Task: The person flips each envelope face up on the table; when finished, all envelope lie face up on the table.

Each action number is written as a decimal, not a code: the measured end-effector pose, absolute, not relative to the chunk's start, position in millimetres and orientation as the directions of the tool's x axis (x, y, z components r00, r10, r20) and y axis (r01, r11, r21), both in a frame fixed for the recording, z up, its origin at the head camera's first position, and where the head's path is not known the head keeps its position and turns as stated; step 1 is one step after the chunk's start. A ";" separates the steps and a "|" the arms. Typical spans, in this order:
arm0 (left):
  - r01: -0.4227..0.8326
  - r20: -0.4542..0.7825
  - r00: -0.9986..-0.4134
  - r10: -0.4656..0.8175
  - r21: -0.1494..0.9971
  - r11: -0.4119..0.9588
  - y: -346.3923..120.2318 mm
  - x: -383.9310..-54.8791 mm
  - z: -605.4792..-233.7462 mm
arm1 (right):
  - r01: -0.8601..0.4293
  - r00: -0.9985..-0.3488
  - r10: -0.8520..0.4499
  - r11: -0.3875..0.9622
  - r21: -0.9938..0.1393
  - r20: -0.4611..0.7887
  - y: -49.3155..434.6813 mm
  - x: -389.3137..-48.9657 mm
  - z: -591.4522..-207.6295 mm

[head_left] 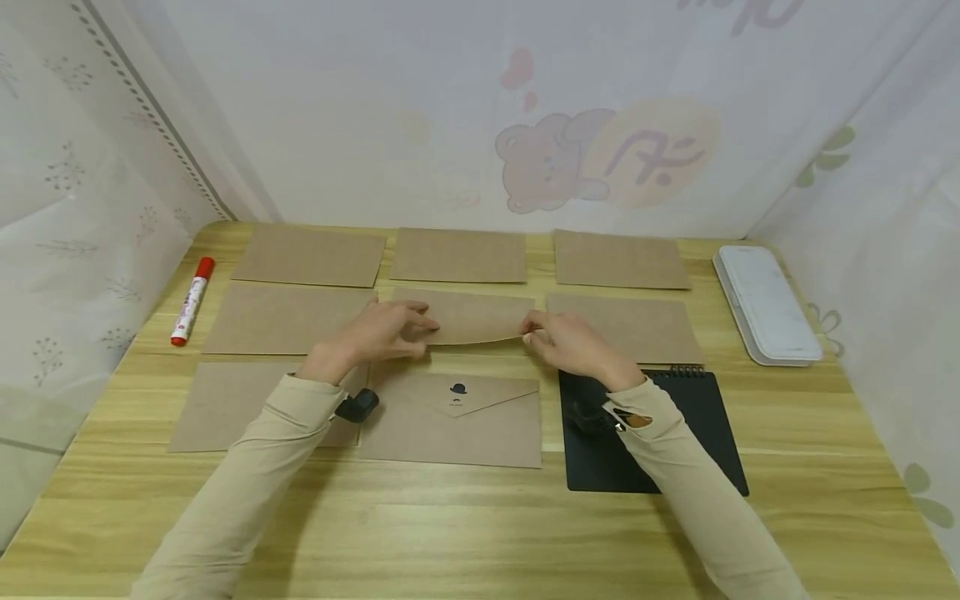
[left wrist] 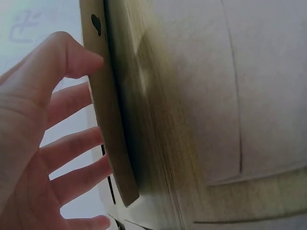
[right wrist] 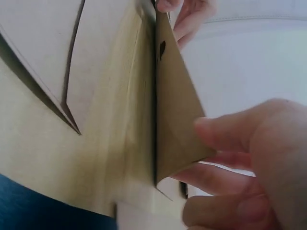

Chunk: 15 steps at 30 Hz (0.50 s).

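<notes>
At the centre of the counter (head_left: 450, 533), a brown middle envelope (head_left: 480, 319) is held by two hands, with its near edge lifted a little from the wood. The grip of the left hand (head_left: 378, 332) pinches this edge between thumb and fingers, toward the envelope's left end. The grip of the right hand (head_left: 573, 340) pinches the near right corner, and there the paper bends slightly. In the wrist views, a small dark mark is seen on the underside.

Nearer to the front edge of the counter lies a hat-printed envelope (head_left: 420, 429), flat, with its pointed flap upward. At its right is a black notebook (head_left: 600, 467), partly covered by the right forearm. Three plain envelopes (head_left: 457, 257) make a row along the far edge. Near the left edge of the counter there is a red-capped marker (head_left: 192, 302); near the right edge, a white case (head_left: 772, 308).
</notes>
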<state>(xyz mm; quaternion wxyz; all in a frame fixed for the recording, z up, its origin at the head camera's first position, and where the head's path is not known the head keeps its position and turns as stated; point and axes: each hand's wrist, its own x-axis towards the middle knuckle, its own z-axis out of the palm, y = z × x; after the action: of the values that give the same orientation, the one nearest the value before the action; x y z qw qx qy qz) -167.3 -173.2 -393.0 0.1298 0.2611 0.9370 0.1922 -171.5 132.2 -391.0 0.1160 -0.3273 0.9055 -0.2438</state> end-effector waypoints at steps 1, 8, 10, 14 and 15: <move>0.442 -0.143 -0.825 0.547 0.441 0.781 -174.1 -167.7 -393.1 | -0.514 -0.771 -0.635 0.661 -0.548 -0.043 132.8 -171.6 -392.0; 0.440 -0.112 -0.805 0.583 0.547 0.712 -181.6 -174.0 -394.7 | -0.308 -0.875 -0.483 0.596 -0.742 -0.024 134.8 -172.9 -400.0; 0.437 -0.099 -0.813 0.573 0.546 0.715 -182.3 -175.7 -394.5 | -0.278 -0.892 -0.451 0.575 -0.770 -0.014 135.4 -172.4 -401.3; 0.419 -0.099 -0.833 0.544 0.530 0.738 -181.7 -177.2 -391.8 | -0.347 -0.882 -0.466 0.549 -0.761 0.066 136.0 -170.4 -404.6; 0.414 -0.100 -0.836 0.540 0.530 0.740 -181.4 -177.2 -391.3 | -0.391 -0.870 -0.483 0.547 -0.740 0.103 136.0 -169.5 -405.8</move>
<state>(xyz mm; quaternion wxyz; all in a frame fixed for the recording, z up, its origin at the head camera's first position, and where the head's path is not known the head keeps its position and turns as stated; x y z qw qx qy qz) -177.2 -181.4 -391.3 0.1245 0.2580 0.9243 0.2522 -169.5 136.0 -405.8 0.0565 -0.2489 0.8777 -0.4057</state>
